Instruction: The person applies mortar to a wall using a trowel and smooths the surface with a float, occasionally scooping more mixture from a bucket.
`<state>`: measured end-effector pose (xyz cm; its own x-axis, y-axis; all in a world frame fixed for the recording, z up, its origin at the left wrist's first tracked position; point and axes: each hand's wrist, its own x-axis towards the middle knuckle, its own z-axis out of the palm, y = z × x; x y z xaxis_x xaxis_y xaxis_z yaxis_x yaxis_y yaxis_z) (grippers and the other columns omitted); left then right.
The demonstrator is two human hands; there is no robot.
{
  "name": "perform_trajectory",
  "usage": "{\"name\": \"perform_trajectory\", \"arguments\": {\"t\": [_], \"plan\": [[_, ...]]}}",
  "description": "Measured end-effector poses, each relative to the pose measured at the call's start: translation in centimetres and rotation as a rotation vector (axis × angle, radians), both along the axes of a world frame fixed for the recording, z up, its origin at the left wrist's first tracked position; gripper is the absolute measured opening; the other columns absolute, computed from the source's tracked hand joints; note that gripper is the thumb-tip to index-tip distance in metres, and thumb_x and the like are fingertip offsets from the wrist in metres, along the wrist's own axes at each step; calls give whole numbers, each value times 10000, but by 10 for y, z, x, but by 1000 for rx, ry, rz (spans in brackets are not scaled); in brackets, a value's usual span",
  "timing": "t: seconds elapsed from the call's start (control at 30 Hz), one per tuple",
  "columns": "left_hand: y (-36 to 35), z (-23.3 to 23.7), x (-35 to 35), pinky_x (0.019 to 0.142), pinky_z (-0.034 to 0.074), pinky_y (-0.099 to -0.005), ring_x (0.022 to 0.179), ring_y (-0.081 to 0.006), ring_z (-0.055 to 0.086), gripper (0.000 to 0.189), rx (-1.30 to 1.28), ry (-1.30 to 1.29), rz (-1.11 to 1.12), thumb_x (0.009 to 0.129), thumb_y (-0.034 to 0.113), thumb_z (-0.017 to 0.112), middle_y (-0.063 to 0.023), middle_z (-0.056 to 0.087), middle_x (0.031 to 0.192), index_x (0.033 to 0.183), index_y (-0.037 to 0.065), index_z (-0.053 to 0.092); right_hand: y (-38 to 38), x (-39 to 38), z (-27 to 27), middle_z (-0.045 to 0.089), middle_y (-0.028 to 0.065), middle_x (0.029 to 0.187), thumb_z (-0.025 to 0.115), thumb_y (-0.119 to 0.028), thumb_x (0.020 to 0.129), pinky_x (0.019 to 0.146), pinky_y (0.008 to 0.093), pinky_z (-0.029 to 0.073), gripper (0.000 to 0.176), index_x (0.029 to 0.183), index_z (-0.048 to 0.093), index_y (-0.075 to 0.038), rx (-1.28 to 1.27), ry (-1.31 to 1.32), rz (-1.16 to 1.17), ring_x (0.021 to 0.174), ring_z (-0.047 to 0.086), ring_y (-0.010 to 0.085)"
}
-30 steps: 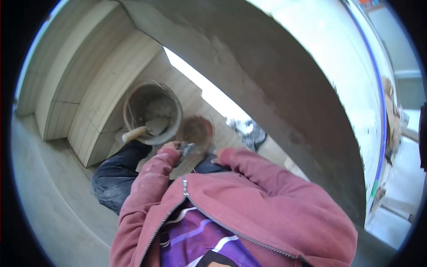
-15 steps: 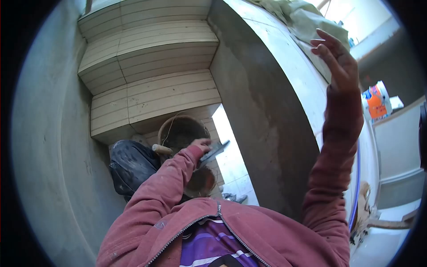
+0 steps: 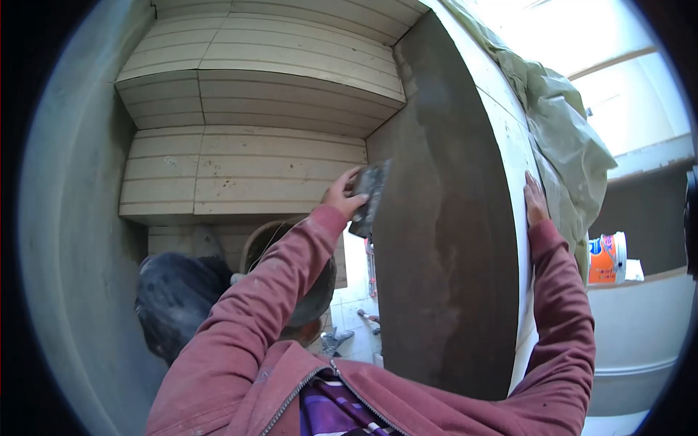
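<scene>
My left hand (image 3: 345, 195) grips a flat grey trowel (image 3: 369, 198), held tilted beside the damp, plastered wall (image 3: 443, 218). Whether the blade touches the wall is hard to tell. On the white ledge (image 3: 509, 138) along the top of that wall rests my right hand (image 3: 536, 198), its fingers stretched out and holding nothing. Below my left forearm stands a bucket (image 3: 314, 294), partly hidden by the sleeve.
Tiled steps (image 3: 280, 163) rise ahead, beside a grey wall (image 3: 80, 218) on the left. A dark, dusty knee (image 3: 174, 298) is at lower left. Green sheeting (image 3: 563, 138) and an orange-and-white tub (image 3: 607, 258) lie on the right.
My left hand has risen from the bucket to the wall with the trowel. My right hand has come down from the air onto the ledge. The view has shifted.
</scene>
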<state>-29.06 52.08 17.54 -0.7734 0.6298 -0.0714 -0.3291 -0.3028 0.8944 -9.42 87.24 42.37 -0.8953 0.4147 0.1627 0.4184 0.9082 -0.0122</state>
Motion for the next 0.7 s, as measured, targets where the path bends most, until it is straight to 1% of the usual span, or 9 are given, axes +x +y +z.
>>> {"name": "perform_trajectory", "arguments": {"t": [0.1,0.17,0.27,0.33,0.43,0.53,0.6,0.67,0.7], "plan": [[65,45,-36,815,460,-338,921,-225,565,601,13,309,170,706,72,651,-148,568,1027,1269,127,449,1,2,-4,293,103,1411,298,-262,920,1072,340,132,494,1363,289,-42,12,-15,-44,1321,212,252],[127,52,-70,846,448,-359,939,-285,574,557,-23,529,434,703,122,660,-174,579,1033,1234,127,490,-11,2,1,290,107,1413,299,-265,920,1073,338,123,500,1362,285,-30,-1,-24,-57,1323,206,248],[177,92,-120,849,443,-371,962,-328,559,516,-135,525,425,703,174,666,-205,577,1041,1193,92,525,-30,-1,9,288,120,1404,308,-291,920,1064,340,152,527,1365,255,-14,-101,-9,-78,1307,231,242],[193,97,-130,836,443,-384,944,-342,559,541,-103,446,563,690,208,674,-224,581,1000,1184,44,523,-46,-6,11,291,130,1394,315,-315,920,1054,343,188,551,1370,228,-9,-298,50,-68,1289,262,241],[158,63,-58,814,447,-404,933,-366,562,531,-89,540,409,704,148,638,-212,571,978,1205,31,508,-66,-16,15,294,144,1379,325,-351,920,1038,348,243,591,1377,187,-2,-612,151,-64,1261,308,239],[141,59,-36,790,457,-412,932,-375,559,526,-52,531,397,703,132,632,-207,563,998,1204,28,509,-77,-23,15,297,159,1364,335,-387,921,1023,353,297,636,1384,146,4,-729,184,-70,1234,354,237],[179,77,-88,771,464,-415,941,-369,560,533,-120,635,569,700,155,636,-217,571,984,1199,17,509,-83,-26,16,312,162,1353,343,-405,917,999,354,335,646,1387,142,-10,-700,178,-106,1201,396,238],[213,102,-159,783,457,-398,927,-363,557,543,-155,536,563,712,174,622,-224,581,945,1217,24,490,-82,-27,18,314,168,1348,347,-394,917,1005,354,328,639,1386,147,-10,-625,139,-70,1209,387,244],[212,101,-155,783,457,-398,927,-363,557,543,-156,526,558,712,174,622,-224,581,945,1217,24,490,-84,-27,19,314,168,1348,347,-394,917,1005,354,328,639,1386,147,-10,-623,130,-77,1209,387,244]]}}
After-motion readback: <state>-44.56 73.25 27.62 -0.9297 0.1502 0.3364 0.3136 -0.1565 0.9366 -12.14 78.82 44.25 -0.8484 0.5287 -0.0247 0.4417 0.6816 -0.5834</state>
